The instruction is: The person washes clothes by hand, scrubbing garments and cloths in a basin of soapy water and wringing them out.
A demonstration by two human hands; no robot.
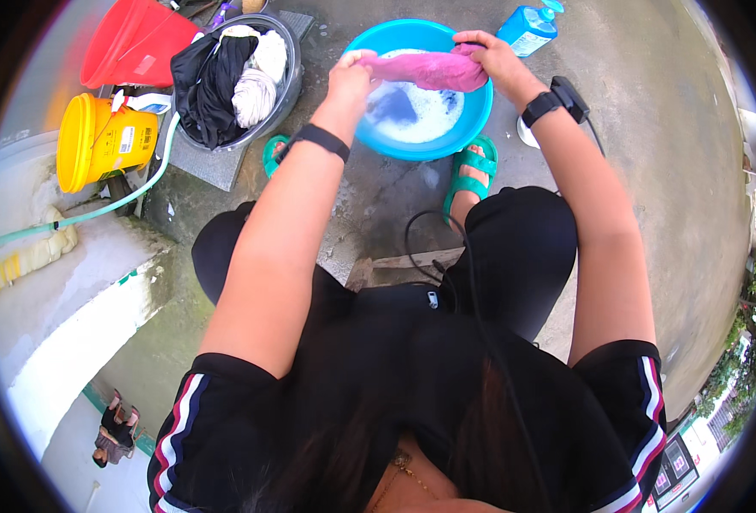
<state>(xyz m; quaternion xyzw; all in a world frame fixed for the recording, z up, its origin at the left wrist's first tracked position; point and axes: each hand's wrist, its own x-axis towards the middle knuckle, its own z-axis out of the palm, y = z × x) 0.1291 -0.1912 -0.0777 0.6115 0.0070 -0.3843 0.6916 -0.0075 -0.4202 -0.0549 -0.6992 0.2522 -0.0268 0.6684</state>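
A wet-looking pink cloth (425, 70) is stretched sideways above a turquoise basin (425, 154). My left hand (350, 79) is closed on the cloth's left end. At its other end, my right hand (491, 61) grips the bunched fabric. White suds (434, 120) float on the water in the basin below. Whether anything lies under the foam, I cannot tell. A blue pump bottle (528, 32) stands on the ground just beyond my right hand.
A dark tub (289, 85) of black and white clothes is at the left, beside a red bucket (109, 43) and a yellow bucket (79, 145). A pale green hose (151, 175) curves past them. My green sandals (472, 175) flank the basin. A person (117, 432) appears at the lower left.
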